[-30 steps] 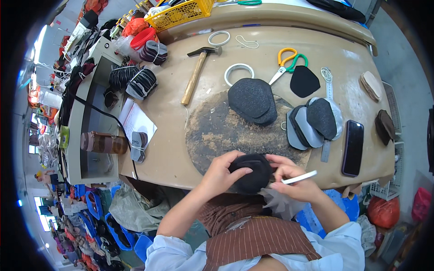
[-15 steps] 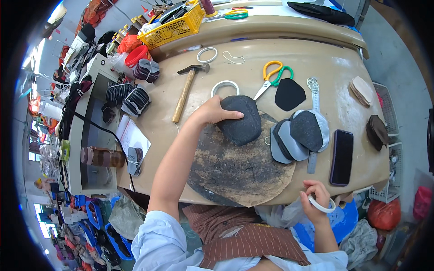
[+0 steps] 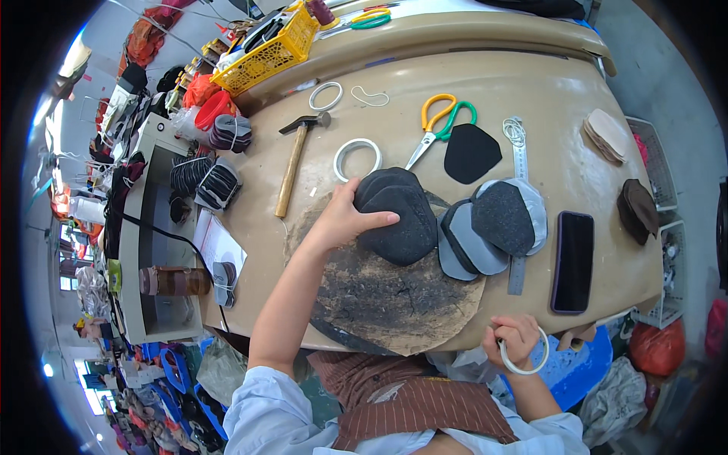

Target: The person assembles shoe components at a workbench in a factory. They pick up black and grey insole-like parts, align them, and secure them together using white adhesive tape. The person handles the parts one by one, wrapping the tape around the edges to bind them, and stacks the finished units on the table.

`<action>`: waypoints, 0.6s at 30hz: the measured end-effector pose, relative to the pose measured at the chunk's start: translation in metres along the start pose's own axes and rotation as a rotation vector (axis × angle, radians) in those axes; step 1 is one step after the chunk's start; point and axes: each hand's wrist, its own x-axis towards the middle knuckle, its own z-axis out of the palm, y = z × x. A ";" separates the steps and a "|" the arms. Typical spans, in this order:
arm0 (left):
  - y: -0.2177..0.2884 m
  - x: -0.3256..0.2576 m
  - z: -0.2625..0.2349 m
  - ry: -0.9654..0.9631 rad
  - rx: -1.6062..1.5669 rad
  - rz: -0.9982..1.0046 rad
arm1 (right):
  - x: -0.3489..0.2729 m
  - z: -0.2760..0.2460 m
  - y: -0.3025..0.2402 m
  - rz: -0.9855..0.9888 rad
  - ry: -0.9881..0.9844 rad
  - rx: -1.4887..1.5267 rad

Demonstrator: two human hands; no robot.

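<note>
My left hand (image 3: 345, 218) is closed on the left edge of a stack of black cut fabric pieces (image 3: 406, 227), thumb on top and fingers beneath the edge. The stack lies over the far part of a round, worn board (image 3: 379, 299). Near the front edge of the table, my right hand (image 3: 514, 341) has curled fingers and holds a roll of white tape (image 3: 544, 353). Beside the stack lies a fanned pile of grey and black pieces (image 3: 502, 220). A second roll of white tape (image 3: 338, 161) lies just behind my left hand.
A hammer (image 3: 294, 167) lies at the left. Orange-and-green scissors (image 3: 428, 139), a single black piece (image 3: 472, 153) and a steel ruler (image 3: 519, 155) lie farther back. At the right are a phone (image 3: 572, 262) and brown pieces (image 3: 637, 211). A yellow basket (image 3: 265, 57) stands far left.
The black stack has come slightly nearer to me under my left hand, and its layers now show more fanned at the far edge. My right hand has curled further, still with the tape roll.
</note>
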 end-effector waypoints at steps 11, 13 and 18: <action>-0.018 -0.015 0.007 -0.033 -0.354 0.224 | 0.000 0.000 0.001 -0.019 0.019 -0.019; -0.028 -0.020 0.008 0.007 -0.482 0.229 | -0.001 0.000 0.001 -0.018 0.018 -0.010; -0.012 -0.018 0.001 0.117 -0.752 0.207 | -0.001 0.000 0.001 -0.030 0.007 -0.026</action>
